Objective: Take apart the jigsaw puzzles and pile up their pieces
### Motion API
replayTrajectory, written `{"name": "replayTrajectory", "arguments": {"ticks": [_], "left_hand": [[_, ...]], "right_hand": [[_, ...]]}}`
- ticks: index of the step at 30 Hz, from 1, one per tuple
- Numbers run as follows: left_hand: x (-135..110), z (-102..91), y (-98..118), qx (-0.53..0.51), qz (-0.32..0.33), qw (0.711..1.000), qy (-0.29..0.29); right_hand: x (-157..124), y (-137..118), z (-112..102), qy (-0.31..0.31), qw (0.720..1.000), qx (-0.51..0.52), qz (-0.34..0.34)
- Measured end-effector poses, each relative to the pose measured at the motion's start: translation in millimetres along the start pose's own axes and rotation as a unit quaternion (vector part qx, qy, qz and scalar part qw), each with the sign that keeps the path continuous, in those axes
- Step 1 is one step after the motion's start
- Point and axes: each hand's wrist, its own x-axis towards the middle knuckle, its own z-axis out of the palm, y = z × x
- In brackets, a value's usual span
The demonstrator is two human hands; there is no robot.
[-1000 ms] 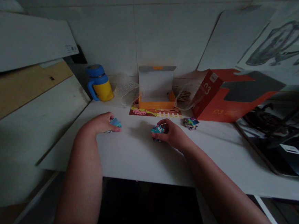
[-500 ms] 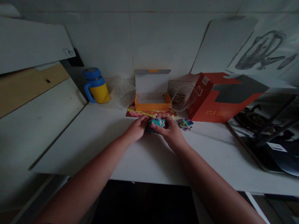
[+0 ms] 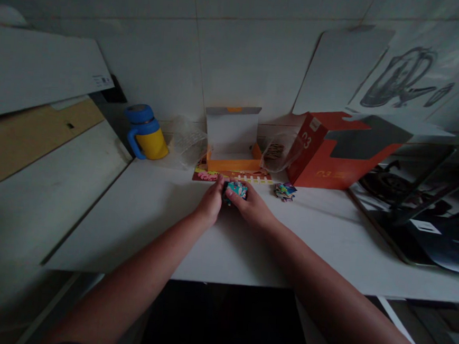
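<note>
Between my hands, just above or on the white table, is a stack of puzzle pieces (image 3: 236, 189) with a teal, patterned top face. My left hand (image 3: 212, 198) presses flat along the stack's left side. My right hand (image 3: 250, 203) wraps the right side, its thumb lying over the top piece. Fingers on the far side are partly hidden. A second small pile of puzzle pieces (image 3: 284, 191) lies to the right of my right hand, with mixed bright colours.
Behind my hands stands an open orange box (image 3: 233, 165) on a colourful printed sheet (image 3: 203, 175). Clear plastic bags (image 3: 187, 145) flank it. A blue and yellow jug (image 3: 152, 142) is at the left, a red-orange carton (image 3: 310, 160) and a black rack (image 3: 415, 229) at the right.
Both hands have shifted slightly left with the stack. My left hand has turned from gripping with bent fingers to lying straighter against the stack's side.
</note>
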Motion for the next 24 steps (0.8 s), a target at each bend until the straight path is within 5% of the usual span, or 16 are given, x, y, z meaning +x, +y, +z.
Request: {"name": "replayTrajectory", "arguments": {"ticks": [11,15,19,24], "left_hand": [[-9.4,12.3,15.6,0.036,0.064,0.997,-0.017],[-4.1,10.6,13.3,0.155,0.081,0.984,-0.024],[7.2,35.1,8.0,0.361,0.147,0.917,-0.086],[36.7,108.9,-2.7,0.468,0.228,0.811,-0.268]], "right_hand": [[-0.4,-10.0,2.1,0.007,1.0,0.016,-0.026],[6.4,-25.4,-26.5,0.104,0.989,0.104,-0.034],[13.5,-40.6,-72.2,0.301,0.926,0.209,-0.091],[11.2,-49.5,-110.7,0.448,0.859,0.211,-0.129]]}}
